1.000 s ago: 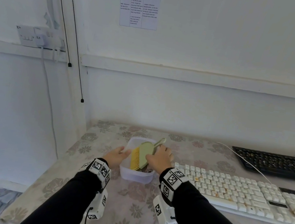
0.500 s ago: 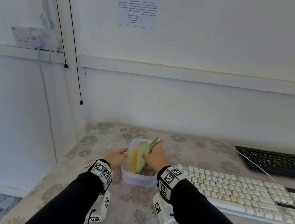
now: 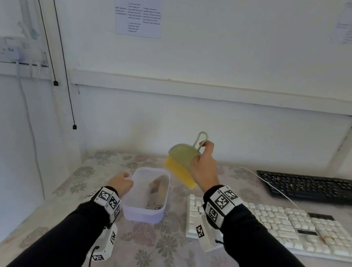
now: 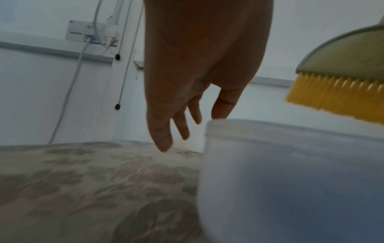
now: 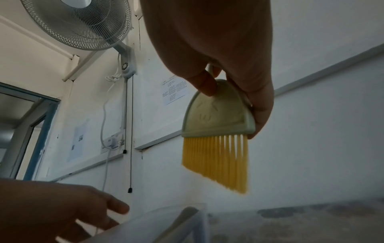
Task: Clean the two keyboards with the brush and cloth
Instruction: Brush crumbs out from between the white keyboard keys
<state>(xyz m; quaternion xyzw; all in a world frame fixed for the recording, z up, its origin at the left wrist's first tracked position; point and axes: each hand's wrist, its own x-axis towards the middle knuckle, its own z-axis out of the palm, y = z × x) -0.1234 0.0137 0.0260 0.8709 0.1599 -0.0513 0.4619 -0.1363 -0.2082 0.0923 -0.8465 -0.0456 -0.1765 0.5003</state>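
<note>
**Brush in my right hand, above the tub**

My right hand [image 3: 203, 166] has the brush [image 3: 181, 158] off the bench [image 3: 153, 254]. Fingers [image 5: 204, 83] clamped on its green body, thumb on the flat face, the rest wrapped behind; one finger hooked at the loop handle on top. Yellow bristles point down and slant toward me. Brush hangs above the far right corner of the plastic tub [image 3: 143, 213], not touching it.

My left hand [image 3: 121, 182] sits at the tub's left rim. Fingers [image 4: 162, 131] loose, pointing down alongside the tub's left wall; thumb at the rim edge. Nothing gripped. Real contact with the wall or just beside it: can't tell from the wrist view.

Tub stands upright on the bench. Inside it, a tan object leans against the right wall; too blurred to identify, a small label sits near its base.

White keyboard [image 3: 281, 227] lies just right of the tub, near edge of the bench, brownish stains on some keys. My right forearm crosses its left end. Black keyboard [image 3: 319, 187] is further right of the tub and behind the white one, against the wall, speckled with crumbs. White cable [image 3: 276, 188] runs between the two keyboards.

Bench has a floral cover. Left of the tub, on the wall: a socket strip [image 3: 8, 48] with plugs. A printed sheet [image 3: 140, 8] hangs on the wall above the tub. Wall fan [image 5: 79, 23] visible in the right wrist view only.
</note>
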